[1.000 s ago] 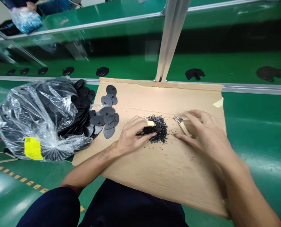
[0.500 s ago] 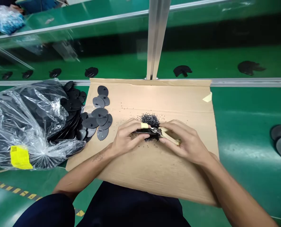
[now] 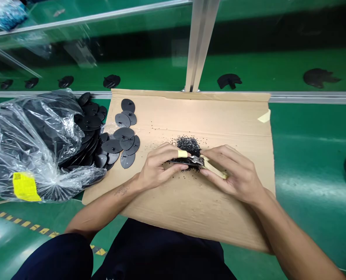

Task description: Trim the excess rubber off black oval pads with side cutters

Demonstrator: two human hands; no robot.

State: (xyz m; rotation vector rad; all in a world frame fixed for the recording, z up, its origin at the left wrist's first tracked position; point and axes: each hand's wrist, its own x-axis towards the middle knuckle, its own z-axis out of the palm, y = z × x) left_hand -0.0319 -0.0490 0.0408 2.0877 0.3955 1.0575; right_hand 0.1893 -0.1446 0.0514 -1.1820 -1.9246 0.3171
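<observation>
Between the thumb and fingers of my left hand [image 3: 163, 165], which has yellow tape round one finger, is a thin black disc [image 3: 180, 161] seen nearly edge-on. My right hand [image 3: 234, 171] is closed round the pale handles of small nippers [image 3: 216, 170]. Their metal jaws lie at the right end of the disc, close to my left fingertips; whether they bite on it I cannot tell. Just behind both hands is a heap of tiny black bits [image 3: 188, 146], scattered over a cardboard sheet [image 3: 196, 214].
Several loose black discs [image 3: 123, 134] lie on the cardboard's left side. Beyond them a clear plastic bag [image 3: 44, 155] spills more discs onto the green table [image 3: 310, 163]. A metal post [image 3: 200, 50] rises at the cardboard's back edge, before a clear panel.
The view has shifted slightly, so the cardboard's back edge sits higher and further right. Both hands keep their hold on the disc and the nippers, with little visible movement between them.
</observation>
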